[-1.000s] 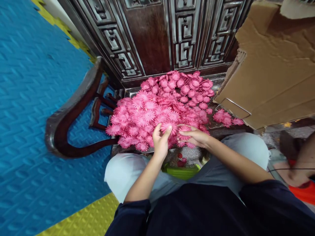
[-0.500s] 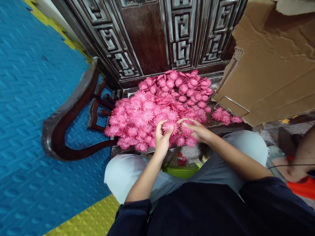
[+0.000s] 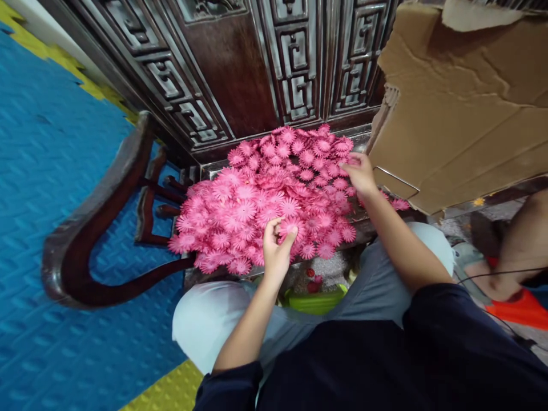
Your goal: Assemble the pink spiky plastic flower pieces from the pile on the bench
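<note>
A broad heap of pink flower-shaped pieces (image 3: 244, 210) covers the dark wooden seat. At its front edge my left hand (image 3: 277, 248) pinches a pink flower piece (image 3: 290, 228) between thumb and fingers. My right hand (image 3: 360, 174) is at the right side of the heap, its fingertips against the pink pieces there. Thumb and fingers of that hand are close together, and whether a piece is between them is too small to tell.
A carved wooden backrest (image 3: 233, 74) rises behind the heap, with a curved armrest (image 3: 64, 251) at left. Torn cardboard (image 3: 462, 125) leans at right, a wire handle in front. Below, between my knees, is a green object (image 3: 314, 301). Another person's leg (image 3: 524, 245) shows far right.
My right hand has moved from beside my left hand up and right to the heap's far right side. My left hand still holds its flower piece. The view has shifted slightly.
</note>
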Demonstrator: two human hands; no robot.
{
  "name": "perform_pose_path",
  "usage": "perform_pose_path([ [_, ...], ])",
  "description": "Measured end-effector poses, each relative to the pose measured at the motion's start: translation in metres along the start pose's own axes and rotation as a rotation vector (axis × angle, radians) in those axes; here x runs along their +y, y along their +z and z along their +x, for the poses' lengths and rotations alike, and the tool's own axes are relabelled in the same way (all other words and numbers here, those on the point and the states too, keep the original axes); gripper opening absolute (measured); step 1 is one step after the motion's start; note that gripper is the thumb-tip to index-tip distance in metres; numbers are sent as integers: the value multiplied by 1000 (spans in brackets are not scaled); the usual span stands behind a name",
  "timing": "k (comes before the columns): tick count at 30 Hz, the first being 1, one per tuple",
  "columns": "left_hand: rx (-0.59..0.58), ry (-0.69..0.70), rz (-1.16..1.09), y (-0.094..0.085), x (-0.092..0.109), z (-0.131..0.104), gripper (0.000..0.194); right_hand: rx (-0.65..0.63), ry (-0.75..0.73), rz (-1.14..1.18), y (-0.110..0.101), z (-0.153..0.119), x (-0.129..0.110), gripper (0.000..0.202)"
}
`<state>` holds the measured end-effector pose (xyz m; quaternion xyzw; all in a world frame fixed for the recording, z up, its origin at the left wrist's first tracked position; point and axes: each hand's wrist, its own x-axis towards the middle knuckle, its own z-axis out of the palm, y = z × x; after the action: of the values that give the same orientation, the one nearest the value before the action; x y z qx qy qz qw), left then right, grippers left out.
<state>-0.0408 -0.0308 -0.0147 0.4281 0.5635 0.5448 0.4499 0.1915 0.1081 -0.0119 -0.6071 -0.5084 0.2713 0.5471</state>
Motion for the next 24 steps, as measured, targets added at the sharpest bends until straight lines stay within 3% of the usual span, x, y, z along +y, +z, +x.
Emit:
perform_pose_path([
  [1, 0, 7, -7, 0, 0, 0, 35, -52, 31, 73, 0, -13, -12, 23],
  [5, 14, 72, -37, -1, 4, -1, 35, -637, 91, 289, 5, -76, -63, 19],
  [7, 21, 109, -36, 0, 7, -2, 34, -802, 138, 360, 10, -102, -75, 19],
  [10, 27, 146, -3, -1, 11, -2, 33, -831, 195, 401, 19, -119, -74, 20],
  [17, 36, 169, 49, -5, 11, 2, 32, -863, 346, 400, 25, -114, -62, 21],
  [21, 20, 179, 24, -7, 9, 1, 28, -791, 369, 405, 27, -116, -63, 21],
  [24, 29, 103, -72, -8, 7, 2, 29, -754, 381, 440, 29, -118, -63, 21],
])
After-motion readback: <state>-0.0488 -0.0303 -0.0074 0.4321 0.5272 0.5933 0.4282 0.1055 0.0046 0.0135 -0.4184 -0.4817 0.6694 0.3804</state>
